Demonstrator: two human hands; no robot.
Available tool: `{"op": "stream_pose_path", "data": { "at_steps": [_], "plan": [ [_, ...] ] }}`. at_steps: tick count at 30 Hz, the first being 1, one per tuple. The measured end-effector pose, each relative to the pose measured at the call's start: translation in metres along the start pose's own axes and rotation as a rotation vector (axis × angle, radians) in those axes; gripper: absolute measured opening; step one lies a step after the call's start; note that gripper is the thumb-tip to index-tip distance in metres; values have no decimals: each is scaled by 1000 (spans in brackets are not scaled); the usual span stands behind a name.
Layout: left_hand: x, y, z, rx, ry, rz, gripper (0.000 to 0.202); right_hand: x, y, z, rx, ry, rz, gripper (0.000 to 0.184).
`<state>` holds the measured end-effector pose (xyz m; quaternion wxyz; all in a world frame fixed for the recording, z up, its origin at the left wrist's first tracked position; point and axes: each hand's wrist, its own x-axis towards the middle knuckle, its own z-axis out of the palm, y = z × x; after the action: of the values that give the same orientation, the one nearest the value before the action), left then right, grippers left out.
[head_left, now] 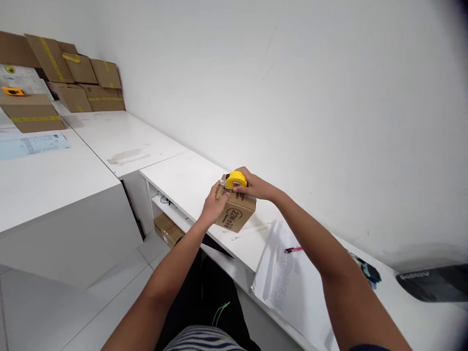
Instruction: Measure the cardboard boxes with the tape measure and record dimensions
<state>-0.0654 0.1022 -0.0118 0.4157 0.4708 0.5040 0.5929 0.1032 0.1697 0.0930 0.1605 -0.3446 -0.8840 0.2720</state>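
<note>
A small brown cardboard box (237, 213) with a round black print stands on the white desk (190, 180). My right hand (254, 186) is closed on a yellow tape measure (235, 179) held on the box's top. My left hand (213, 204) pinches the tape's metal end at the box's near left edge and rests against the box. Both forearms reach in from the bottom of the view.
A stack of printed papers (288, 278) with a pink pen (293, 250) lies on the desk to the right. A dark object (435, 282) sits at far right. Several brown cardboard boxes (76, 83) stand on the tables at upper left. More boxes (168, 229) sit under the desk.
</note>
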Motion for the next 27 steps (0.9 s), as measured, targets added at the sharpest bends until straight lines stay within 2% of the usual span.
{"op": "stream_pose_path", "data": {
  "at_steps": [3, 6, 9, 12, 16, 20, 24, 27],
  "plan": [
    [-1, 2, 1, 3, -10, -12, 65, -31, 16, -14, 69, 24, 52, 52],
    [-1, 3, 2, -3, -11, 10, 63, -68, 36, -22, 101, 107, 126, 53],
    [-1, 4, 4, -16, 6, 34, 60, -98, 52, -22, 147, 200, 222, 55],
    [-1, 4, 6, -39, 22, 17, 60, -110, 60, -18, 213, 261, 232, 55],
    [1, 5, 5, -68, 16, -1, 63, -100, 61, -15, 224, 302, 178, 57],
    [-1, 11, 5, -87, -7, -78, 70, -69, 43, -10, 113, 393, 121, 56],
    [-36, 15, 20, -38, 37, -152, 77, -34, 15, -2, -80, 531, 199, 55],
    [-67, 15, 28, 51, 112, -188, 88, -18, -2, 6, -149, 549, 264, 52]
  ]
}}
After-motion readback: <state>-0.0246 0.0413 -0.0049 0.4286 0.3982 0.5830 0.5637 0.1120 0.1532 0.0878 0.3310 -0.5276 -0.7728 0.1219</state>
